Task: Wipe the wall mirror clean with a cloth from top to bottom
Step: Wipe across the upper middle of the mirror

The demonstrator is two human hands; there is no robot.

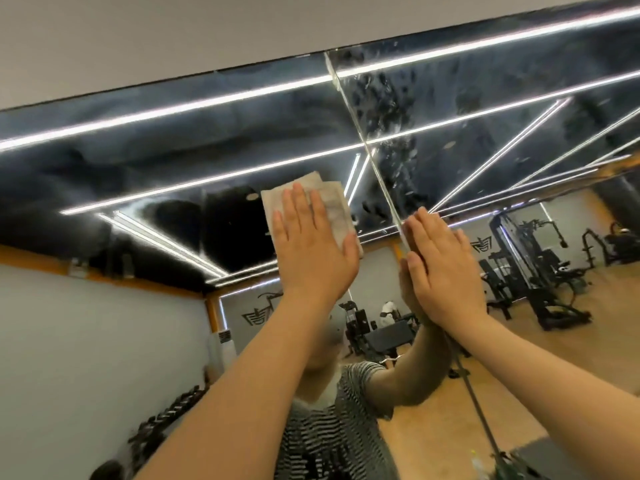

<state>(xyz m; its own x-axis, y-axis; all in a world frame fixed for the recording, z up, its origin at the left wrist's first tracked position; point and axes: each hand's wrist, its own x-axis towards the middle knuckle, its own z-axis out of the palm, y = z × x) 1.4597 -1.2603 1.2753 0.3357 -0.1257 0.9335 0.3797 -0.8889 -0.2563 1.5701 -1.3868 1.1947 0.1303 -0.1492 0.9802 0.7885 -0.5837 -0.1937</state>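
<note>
Beige and stained grey in patches, one folded cloth (322, 206) lies flat against the wall mirror (173, 140), pinned there by the left hand (311, 251), whose grip is spread: four fingers straight and side by side over the cloth, thumb out to the right along its lower edge. One other hand is up, the right hand (440, 268), also flat with straight fingers together, palm pressed on the glass just right of the seam (367, 143) and holding nothing. Two mirror panels meet at that seam, which runs down from the top edge and passes between the two hands. The cloth sits in the upper part of the left panel, close to the seam, its top corners showing above the fingertips. Glass in the left panel shows broad hazy smears; the right panel (485, 109) is speckled with droplets and dark blotches near the top. Above the mirror runs a plain pale wall (138, 39). Reflected in the glass are a black ceiling with long white light strips, grey walls with an orange band, a light wooden floor, black gym machines and benches, a rack of dumbbells at lower left, and the person's striped shirt (332, 427)
</note>
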